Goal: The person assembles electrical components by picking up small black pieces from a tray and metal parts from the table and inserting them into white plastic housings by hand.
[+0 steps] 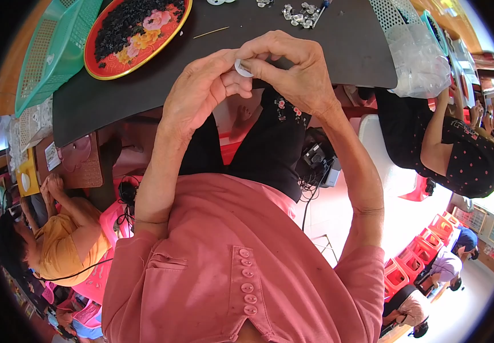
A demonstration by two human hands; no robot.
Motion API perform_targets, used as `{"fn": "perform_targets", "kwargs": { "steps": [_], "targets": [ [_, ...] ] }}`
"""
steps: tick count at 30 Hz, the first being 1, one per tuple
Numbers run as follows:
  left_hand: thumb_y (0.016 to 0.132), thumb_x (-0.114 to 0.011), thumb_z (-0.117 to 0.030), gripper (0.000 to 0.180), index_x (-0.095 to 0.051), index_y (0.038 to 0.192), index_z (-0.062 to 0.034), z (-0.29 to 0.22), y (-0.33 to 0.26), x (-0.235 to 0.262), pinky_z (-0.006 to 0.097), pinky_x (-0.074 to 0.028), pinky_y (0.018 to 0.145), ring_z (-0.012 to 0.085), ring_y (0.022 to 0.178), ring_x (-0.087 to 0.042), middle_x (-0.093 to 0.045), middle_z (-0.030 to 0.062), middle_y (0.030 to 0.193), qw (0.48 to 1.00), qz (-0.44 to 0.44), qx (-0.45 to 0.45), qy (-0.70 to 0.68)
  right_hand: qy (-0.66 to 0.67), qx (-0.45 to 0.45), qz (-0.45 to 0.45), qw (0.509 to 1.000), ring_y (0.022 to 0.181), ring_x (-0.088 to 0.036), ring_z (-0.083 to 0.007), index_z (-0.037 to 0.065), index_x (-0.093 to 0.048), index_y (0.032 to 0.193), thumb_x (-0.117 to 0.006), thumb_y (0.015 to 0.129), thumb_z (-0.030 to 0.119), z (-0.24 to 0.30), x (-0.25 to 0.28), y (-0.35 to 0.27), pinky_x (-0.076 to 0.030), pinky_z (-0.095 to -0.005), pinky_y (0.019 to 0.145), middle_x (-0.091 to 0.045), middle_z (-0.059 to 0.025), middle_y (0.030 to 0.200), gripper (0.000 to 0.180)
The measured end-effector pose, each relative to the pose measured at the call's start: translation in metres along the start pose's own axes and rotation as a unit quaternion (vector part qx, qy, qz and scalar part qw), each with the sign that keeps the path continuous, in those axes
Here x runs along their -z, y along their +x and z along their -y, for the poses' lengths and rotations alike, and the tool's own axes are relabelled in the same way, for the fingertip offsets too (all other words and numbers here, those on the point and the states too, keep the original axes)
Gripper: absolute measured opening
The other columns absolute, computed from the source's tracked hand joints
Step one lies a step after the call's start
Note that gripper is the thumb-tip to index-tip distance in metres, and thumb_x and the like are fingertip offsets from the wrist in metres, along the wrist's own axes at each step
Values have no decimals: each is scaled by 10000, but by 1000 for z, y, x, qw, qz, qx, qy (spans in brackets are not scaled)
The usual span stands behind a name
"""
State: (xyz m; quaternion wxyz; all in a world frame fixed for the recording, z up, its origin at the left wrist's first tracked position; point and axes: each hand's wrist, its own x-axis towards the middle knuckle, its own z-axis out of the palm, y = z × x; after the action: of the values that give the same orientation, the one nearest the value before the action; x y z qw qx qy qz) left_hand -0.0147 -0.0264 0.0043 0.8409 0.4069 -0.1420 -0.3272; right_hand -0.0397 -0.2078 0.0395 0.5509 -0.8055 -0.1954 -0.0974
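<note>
A small round white disc-like piece [241, 70] is pinched between the fingertips of both my hands, just in front of the dark table's near edge. My left hand [204, 86] grips it from the left with thumb and forefinger, the other fingers curled below. From the right, my right hand [295, 71] closes on it with thumb and forefinger, and the thumb covers part of it. A thin wooden stick [211, 32] lies on the table beyond my left hand. Past my right hand sits a small heap of clear and silvery parts [301, 16].
A red floral tray [144, 43] of small black pieces stands on the dark table [350, 51] at left, beside a green plastic basket [49, 63]. Clear plastic bags [421, 66] hang over the right corner. Other people sit working at both sides.
</note>
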Motion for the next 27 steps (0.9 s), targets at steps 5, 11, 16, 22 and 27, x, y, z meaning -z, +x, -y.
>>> {"fn": "perform_targets", "kwargs": {
  "steps": [5,11,16,22,27],
  "targets": [
    [980,-419,-185,320,-552,1090,83,-3,-1,-1,299,-534,729,164,772,-626,-611,111,889,1000,-4,13,-5,61,-20,-9,998,739,-572,-104,53,-692,865,-656,760,10,-6,-6,-3,-461,-261,671,-646,-18,750,119],
    [977,-423,-182,310,-554,1061,87,-2,-2,0,297,-536,728,177,770,-630,-614,120,877,1000,-7,22,-11,162,-39,-25,986,621,-606,-99,18,-675,869,-646,787,-16,-12,-11,-6,-470,-230,649,-639,-31,722,93],
    [979,-420,-186,315,-550,1058,90,-3,-2,-2,295,-529,727,180,754,-624,-610,122,879,1000,-15,18,13,196,-56,-31,978,591,-622,-104,-1,-661,879,-639,797,-28,-11,-15,-7,-476,-204,603,-631,-38,703,88],
    [978,-419,-180,309,-550,1058,88,-4,-3,0,292,-527,725,179,756,-623,-608,124,884,1000,-7,22,12,248,-78,-42,965,598,-635,-122,-20,-652,890,-622,803,-55,-7,-18,-7,-493,-224,581,-632,-69,742,98],
    [974,-426,-180,306,-556,1060,83,-2,-3,2,299,-534,736,175,784,-627,-611,114,897,1000,0,11,18,189,-26,-59,980,600,-637,-122,-21,-660,875,-617,807,-49,-9,-21,-8,-493,-224,574,-632,-68,778,85]
  ]
}}
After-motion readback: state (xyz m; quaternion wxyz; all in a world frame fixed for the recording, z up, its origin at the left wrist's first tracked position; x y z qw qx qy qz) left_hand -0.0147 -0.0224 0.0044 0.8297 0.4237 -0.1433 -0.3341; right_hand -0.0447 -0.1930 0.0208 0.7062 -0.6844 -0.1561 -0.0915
